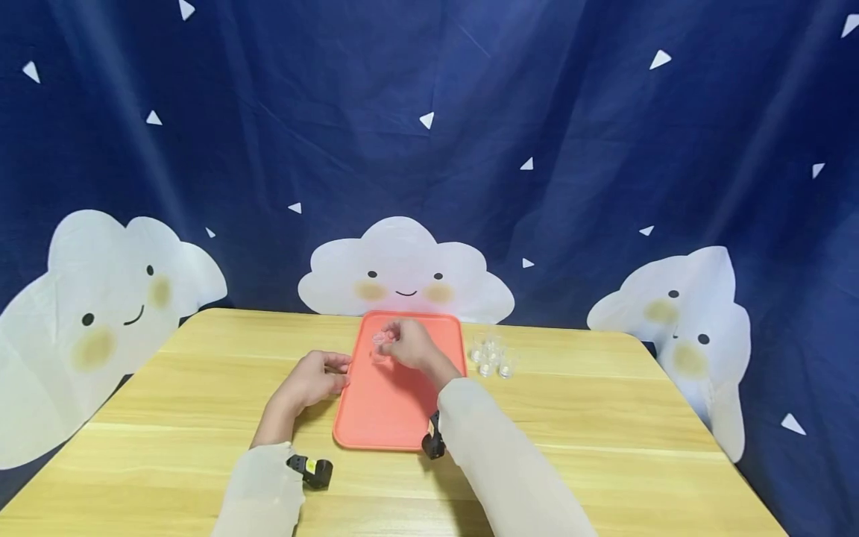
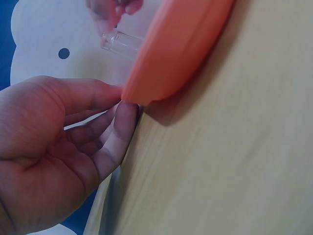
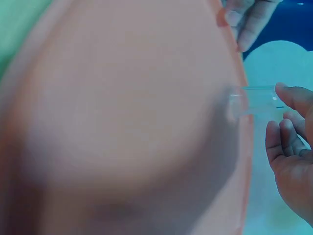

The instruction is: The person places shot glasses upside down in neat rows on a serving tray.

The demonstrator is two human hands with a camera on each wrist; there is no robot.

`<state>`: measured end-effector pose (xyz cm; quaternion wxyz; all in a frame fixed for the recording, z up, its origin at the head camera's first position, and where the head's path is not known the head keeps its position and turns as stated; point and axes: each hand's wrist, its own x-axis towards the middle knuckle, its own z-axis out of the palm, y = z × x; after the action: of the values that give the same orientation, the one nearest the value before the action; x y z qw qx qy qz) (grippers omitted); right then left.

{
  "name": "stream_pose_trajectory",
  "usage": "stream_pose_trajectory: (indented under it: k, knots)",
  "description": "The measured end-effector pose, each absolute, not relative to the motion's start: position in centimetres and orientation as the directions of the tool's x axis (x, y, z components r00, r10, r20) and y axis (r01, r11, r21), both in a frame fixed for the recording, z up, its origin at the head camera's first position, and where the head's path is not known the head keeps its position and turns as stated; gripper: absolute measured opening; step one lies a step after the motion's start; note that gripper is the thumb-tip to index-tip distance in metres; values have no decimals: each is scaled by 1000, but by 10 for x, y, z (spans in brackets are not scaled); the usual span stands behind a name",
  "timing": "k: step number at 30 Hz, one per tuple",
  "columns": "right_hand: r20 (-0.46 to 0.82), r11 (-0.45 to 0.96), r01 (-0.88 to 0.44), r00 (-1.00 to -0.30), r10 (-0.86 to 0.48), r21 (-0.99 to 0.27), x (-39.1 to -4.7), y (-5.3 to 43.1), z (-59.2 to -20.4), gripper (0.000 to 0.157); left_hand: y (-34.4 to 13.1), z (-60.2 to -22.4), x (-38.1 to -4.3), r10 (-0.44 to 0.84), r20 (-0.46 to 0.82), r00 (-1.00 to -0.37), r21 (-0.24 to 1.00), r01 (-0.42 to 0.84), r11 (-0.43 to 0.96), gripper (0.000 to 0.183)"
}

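A coral-red tray (image 1: 385, 414) lies on the wooden table. My left hand (image 1: 314, 382) pinches its left rim; in the left wrist view the thumb (image 2: 93, 93) and fingers meet at the tray's edge (image 2: 164, 63). Over the far left part of the tray, my right hand (image 1: 411, 343) holds a small clear glass (image 1: 379, 350) near its top. The right wrist view shows this glass (image 3: 254, 100) with its base end at the tray surface; whether it fully rests there I cannot tell. Thumb and fingers of the right hand (image 3: 293, 147) are around the glass's upper end.
Several small clear glasses (image 1: 490, 358) stand in a cluster on the table, just right of the tray. Behind the table (image 1: 590, 418) hangs a dark blue curtain (image 1: 376, 89) with white clouds and triangles. Each wrist wears a black camera (image 1: 315, 473).
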<state>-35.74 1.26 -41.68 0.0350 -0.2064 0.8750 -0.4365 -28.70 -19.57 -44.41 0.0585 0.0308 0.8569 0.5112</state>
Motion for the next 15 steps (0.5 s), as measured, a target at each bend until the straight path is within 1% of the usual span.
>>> stream_pose_trajectory:
  k: [4,10,15]
  knots:
    - [139,535,-356,-905,-403,-766,-356,21,-402,43,-195,-445,-288,122,-60,-991,876,6,483,43]
    - [213,508,-419,-885,-415,-753,-351,35,-382,40,-194,-445,-289,124,-44,-991,861,25,508,42]
    - [281,483,-460,-874,-397,-745,-348,50,-373,38,-195,-445,-288,116,-61,-991,868,5,497,43]
